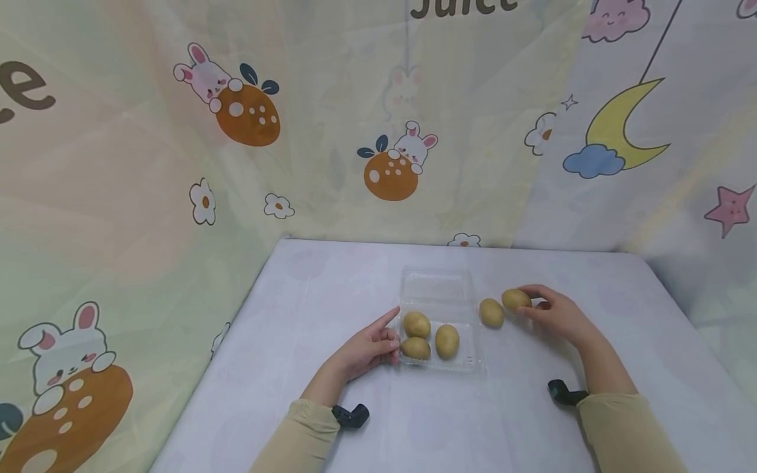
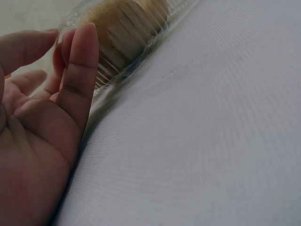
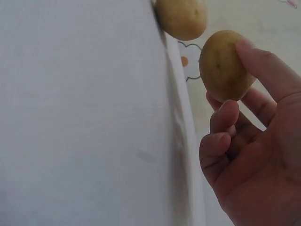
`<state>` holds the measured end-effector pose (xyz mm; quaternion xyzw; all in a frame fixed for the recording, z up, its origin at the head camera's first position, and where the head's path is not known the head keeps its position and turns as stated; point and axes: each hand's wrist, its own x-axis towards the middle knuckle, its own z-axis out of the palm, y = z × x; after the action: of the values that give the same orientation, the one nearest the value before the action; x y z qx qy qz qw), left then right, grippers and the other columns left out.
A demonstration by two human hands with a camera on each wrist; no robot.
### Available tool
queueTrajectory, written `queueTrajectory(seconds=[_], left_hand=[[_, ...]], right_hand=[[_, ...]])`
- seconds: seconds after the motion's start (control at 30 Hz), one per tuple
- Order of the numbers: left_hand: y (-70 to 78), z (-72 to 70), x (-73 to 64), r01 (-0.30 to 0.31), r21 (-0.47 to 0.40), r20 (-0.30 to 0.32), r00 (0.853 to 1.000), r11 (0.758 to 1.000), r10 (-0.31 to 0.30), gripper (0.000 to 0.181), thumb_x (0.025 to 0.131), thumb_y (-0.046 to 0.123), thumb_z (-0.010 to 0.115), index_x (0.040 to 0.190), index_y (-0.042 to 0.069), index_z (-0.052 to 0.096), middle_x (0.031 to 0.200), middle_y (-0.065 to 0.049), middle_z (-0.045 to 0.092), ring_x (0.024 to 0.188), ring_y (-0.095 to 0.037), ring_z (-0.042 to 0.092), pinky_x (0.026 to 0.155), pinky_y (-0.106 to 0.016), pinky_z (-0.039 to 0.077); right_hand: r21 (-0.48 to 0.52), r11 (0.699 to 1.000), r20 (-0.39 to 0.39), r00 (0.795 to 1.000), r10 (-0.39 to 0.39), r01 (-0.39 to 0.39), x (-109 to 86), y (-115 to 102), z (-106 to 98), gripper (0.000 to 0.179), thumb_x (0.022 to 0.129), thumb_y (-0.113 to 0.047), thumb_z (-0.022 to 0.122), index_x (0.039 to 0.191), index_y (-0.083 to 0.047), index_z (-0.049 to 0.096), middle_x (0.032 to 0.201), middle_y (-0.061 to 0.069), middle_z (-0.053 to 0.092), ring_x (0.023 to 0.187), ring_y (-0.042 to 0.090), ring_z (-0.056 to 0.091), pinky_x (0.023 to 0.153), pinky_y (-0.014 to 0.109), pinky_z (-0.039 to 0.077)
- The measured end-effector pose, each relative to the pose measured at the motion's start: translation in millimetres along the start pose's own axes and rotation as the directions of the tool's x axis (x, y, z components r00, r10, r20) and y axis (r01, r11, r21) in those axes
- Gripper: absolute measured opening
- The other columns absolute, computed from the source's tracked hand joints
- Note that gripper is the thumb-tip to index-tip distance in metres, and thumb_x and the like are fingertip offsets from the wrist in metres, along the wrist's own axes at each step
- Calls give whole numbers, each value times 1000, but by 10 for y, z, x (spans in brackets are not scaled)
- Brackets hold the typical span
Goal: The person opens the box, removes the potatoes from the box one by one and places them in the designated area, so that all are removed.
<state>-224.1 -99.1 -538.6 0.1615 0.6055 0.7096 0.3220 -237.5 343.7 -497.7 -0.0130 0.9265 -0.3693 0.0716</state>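
My right hand (image 1: pixel 558 316) pinches a yellow-brown potato (image 1: pixel 516 300) between thumb and fingers, also seen in the right wrist view as a smooth oval potato (image 3: pixel 225 66). Close to its left lies another potato (image 1: pixel 491 313) on the table. A clear plastic clamshell box (image 1: pixel 467 364) stands open in the middle, its lid (image 1: pixel 437 284) folded back to the far side. Three potatoes sit inside, one of them a potato (image 1: pixel 447 341) on the right. My left hand (image 1: pixel 368 347) touches the box's left side, index finger extended; in the left wrist view its thumb (image 2: pixel 83 56) lies along the ribbed wall.
The table (image 1: pixel 284 315) wears a white cloth. Behind it and at the sides hangs a printed curtain (image 1: pixel 331 98) with rabbits, a moon and flowers. Dark wrist cameras sit on both wrists, the left camera (image 1: pixel 351 416) and the right camera (image 1: pixel 564 393).
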Motion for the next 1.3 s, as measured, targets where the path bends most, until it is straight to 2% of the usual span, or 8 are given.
queueTrajectory(seconds=[0.13,0.3,0.5,0.73,1.03,1.3], left_hand=[[-5,1,6,-1,2,-1,1000,1000,1,79,96,10,62,158,32,19,95,0,58,79,-12,64,81,-31,57],[-9,-3,13,2,4,-4,1000,1000,-2,80,96,11,63,159,31,18,96,0,58,79,-13,64,82,-32,57],[-16,-6,6,-1,10,-5,1000,1000,1,79,96,12,62,158,32,18,95,1,57,79,-13,63,83,-33,57],[-15,-4,0,-7,4,1,1000,1000,7,78,97,12,61,158,33,19,94,1,57,79,-13,63,83,-33,56],[-19,-6,2,1,14,-7,1000,1000,-1,77,96,12,62,158,34,20,94,1,57,80,-13,63,83,-33,57],[-34,-22,10,-15,12,6,1000,1000,15,78,96,11,62,159,31,19,94,0,57,80,-13,63,83,-32,57]], right_hand=[[11,1000,7,1000,29,-29,6,68,45,79,82,-62,69,143,-17,48,124,15,58,84,21,58,66,30,48],[-19,1000,-3,1000,7,-7,14,109,74,76,83,-62,69,140,-16,51,115,14,60,82,19,56,65,29,48],[-61,998,-22,1000,-9,7,6,107,115,75,83,-62,68,139,-14,52,117,14,58,86,21,53,67,30,44],[-66,997,-20,999,31,-32,12,132,163,81,82,-67,66,141,-15,49,109,12,59,88,23,51,67,30,42],[-67,998,-47,999,-7,4,1,136,193,75,86,-62,64,141,-14,49,114,13,58,90,22,51,68,30,40],[-56,998,-36,999,14,-16,-54,77,183,81,86,-64,63,145,-12,45,129,18,55,101,27,53,74,31,41]])
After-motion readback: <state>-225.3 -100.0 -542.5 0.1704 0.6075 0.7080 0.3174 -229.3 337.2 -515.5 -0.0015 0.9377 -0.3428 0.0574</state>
